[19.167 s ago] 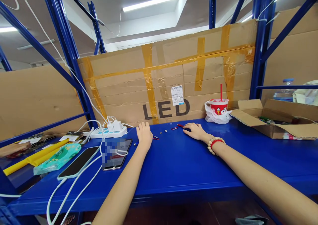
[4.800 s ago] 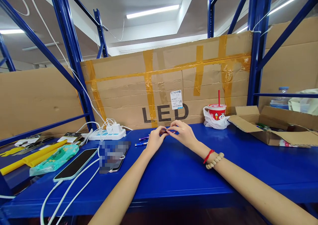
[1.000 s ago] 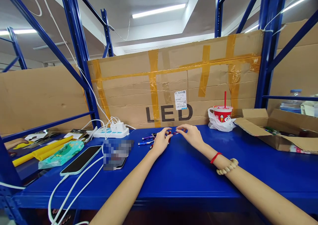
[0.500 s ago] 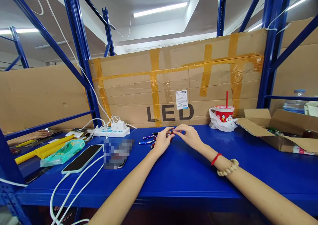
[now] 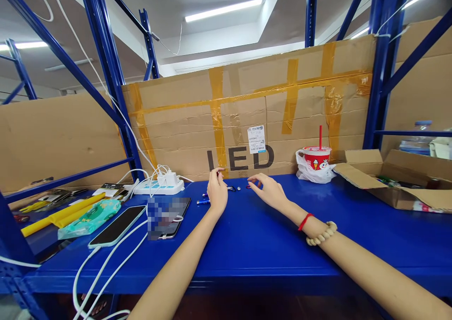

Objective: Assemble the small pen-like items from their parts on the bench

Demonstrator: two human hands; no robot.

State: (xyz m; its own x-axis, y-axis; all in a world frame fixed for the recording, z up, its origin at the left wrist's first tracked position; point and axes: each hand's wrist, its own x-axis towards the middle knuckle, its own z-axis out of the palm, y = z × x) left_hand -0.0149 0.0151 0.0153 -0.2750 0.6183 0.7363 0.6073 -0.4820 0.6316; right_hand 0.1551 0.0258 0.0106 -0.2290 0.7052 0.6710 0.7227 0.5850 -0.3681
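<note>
Small silver piece point(image 5: 239, 188) is lying on the worktop point(image 5: 268, 244), between the hands. Right hand point(image 5: 270, 191) is curling narrow beside a small reddish piece point(image 5: 248, 186); can't tell if gripping it. Left hand point(image 5: 217, 194) is bunching near a blue tube point(image 5: 203, 202); can't tell what it's holding. Such tiny parts are probably calling for a light fingertip pinch. Farther right, plastic bag point(image 5: 308, 174) is wrapping a lidded cup point(image 5: 317, 161); open carton point(image 5: 397, 192) is holding unclear odds and ends.

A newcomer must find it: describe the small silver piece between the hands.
Before the brown cardboard panel marked LED lies a blue tabletop. On it, between the bare left hand and bare right hand, sits a small silver piece, paler than the small reddish piece nearby.
</note>
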